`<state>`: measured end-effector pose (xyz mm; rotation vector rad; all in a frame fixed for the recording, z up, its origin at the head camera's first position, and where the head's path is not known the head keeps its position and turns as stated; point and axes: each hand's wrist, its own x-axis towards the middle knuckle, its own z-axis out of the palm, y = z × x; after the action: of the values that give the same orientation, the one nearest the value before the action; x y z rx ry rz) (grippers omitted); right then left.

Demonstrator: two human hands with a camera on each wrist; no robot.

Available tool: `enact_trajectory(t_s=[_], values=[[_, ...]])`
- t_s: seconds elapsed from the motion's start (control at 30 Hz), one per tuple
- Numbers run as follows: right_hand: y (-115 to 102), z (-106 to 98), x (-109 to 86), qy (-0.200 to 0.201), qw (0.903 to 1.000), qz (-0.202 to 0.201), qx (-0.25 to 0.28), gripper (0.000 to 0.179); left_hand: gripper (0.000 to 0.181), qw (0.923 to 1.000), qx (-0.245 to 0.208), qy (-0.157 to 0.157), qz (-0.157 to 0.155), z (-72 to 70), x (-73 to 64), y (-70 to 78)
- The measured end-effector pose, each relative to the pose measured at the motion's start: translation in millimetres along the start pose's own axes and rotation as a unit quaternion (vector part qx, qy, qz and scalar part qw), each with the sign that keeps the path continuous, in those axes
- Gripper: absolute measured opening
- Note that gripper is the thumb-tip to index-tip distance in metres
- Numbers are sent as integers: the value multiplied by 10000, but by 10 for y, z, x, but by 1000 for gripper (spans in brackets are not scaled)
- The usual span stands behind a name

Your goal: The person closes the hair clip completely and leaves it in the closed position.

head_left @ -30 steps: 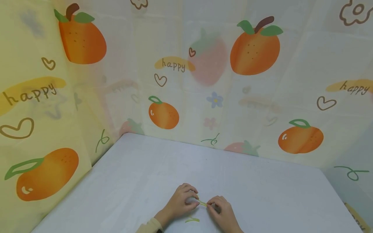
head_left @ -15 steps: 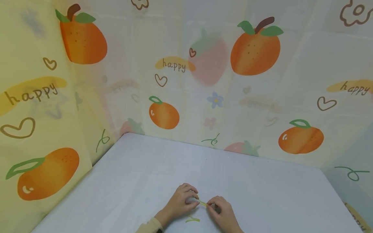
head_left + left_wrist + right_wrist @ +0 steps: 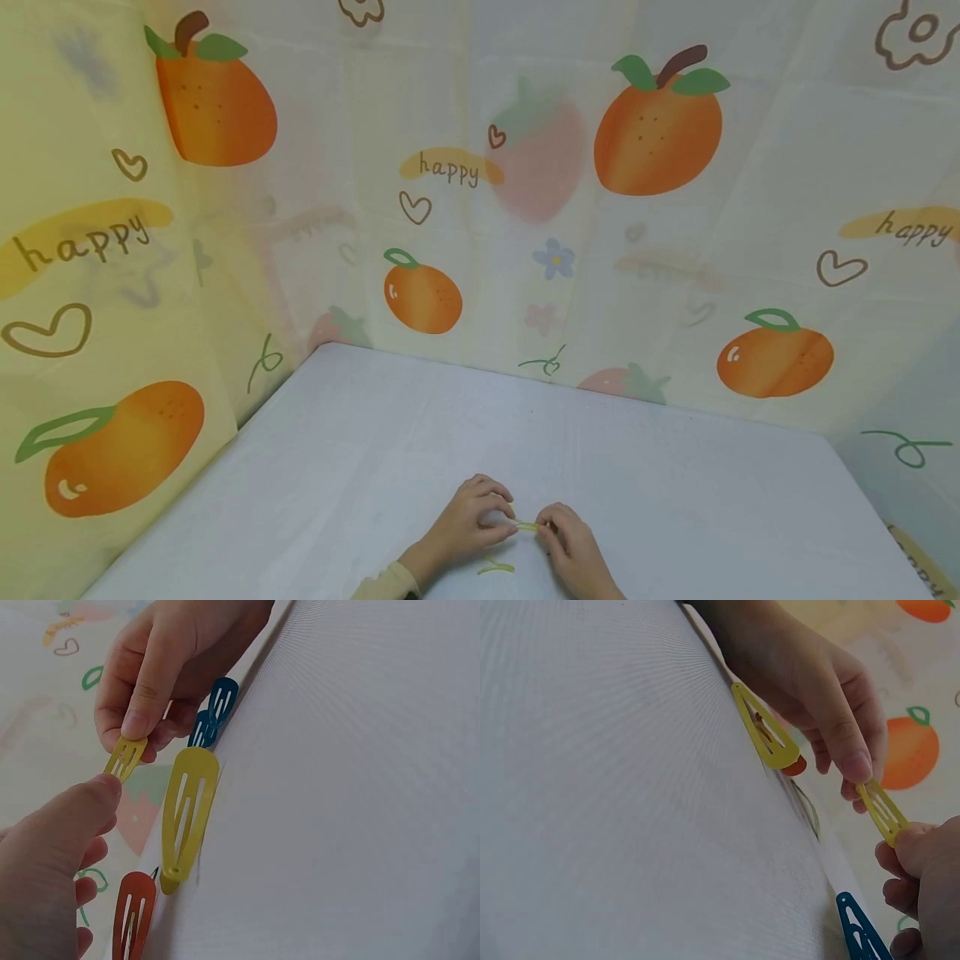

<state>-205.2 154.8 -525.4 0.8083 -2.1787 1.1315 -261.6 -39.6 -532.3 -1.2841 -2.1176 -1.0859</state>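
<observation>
Between my two hands a yellow snap hair clip [image 3: 527,527] is pinched at both ends, above the white table. My left hand [image 3: 468,518] grips one end with thumb and fingers; my right hand [image 3: 576,546] has the other. Close up in the left wrist view, slots show in the held clip [image 3: 125,757]. A second yellow hair clip [image 3: 497,568] lies on the table just in front of the hands. Teal hair clips [image 3: 223,701] and an orange hair clip [image 3: 135,915] appear near it in the left wrist view.
The white table [image 3: 360,467] reaches back to a fabric wall [image 3: 510,275] printed with oranges and strawberries. More printed cloth [image 3: 97,333] closes off the left side. In the right wrist view a teal clip [image 3: 845,904] lies at the lower edge.
Both hands have shifted very slightly to the right with the yellow hair clip between them. The clip on the table has stayed put.
</observation>
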Motion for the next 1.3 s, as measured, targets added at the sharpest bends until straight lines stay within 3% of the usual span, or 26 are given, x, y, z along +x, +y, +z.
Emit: enact_trajectory(t_s=[0.13, 0.4, 0.6, 0.77, 1.0, 1.3], values=[[51, 8, -34, -84, 9999, -8, -73, 20, 9, 9998, -164, -24, 130, 13, 3, 6], [53, 14, -39, -94, 9998, 58, -157, 29, 7, 9988, -449, -216, 21, 17, 11, 36], [45, 5, -36, -157, 9997, 140, -104, 17, 9, 9985, -482, -255, -14, 26, 24, 33], [17, 6, -25, -89, 9999, 60, -78, 11, 5, 9985, -512, -184, 94, 24, 44, 30], [-37, -5, 6, 219, 9996, 153, -63, 8, 6, 9980, -626, -44, -117, 24, 43, 24], [-27, 8, -8, 224, 9995, 219, -41, 7, 8, 9985, -502, 101, -185, 23, 36, 47]])
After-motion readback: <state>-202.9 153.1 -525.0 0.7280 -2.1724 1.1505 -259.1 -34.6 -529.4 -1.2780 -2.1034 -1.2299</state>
